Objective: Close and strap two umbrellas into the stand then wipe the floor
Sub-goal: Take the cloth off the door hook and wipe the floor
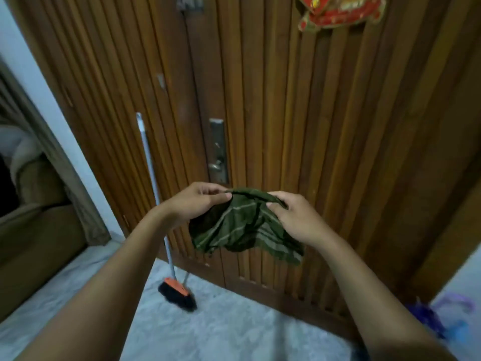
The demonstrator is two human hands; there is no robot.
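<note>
A dark green cloth (242, 227) with pale stripes hangs in the air in front of a wooden slatted door (286, 113). My left hand (197, 204) pinches its upper left edge. My right hand (294, 217) pinches its upper right edge, so the cloth is spread between them and droops below. Purple and blue fabric of an umbrella (437, 319) shows at the lower right edge, blurred and partly cut off. No stand is in view.
A broom (178, 293) with an orange and black head leans against the door at the left, its metal pole rising up. A brown sofa (33, 230) fills the left side. The pale marbled floor (221, 327) lies below. A red ornament (338, 11) hangs on the door.
</note>
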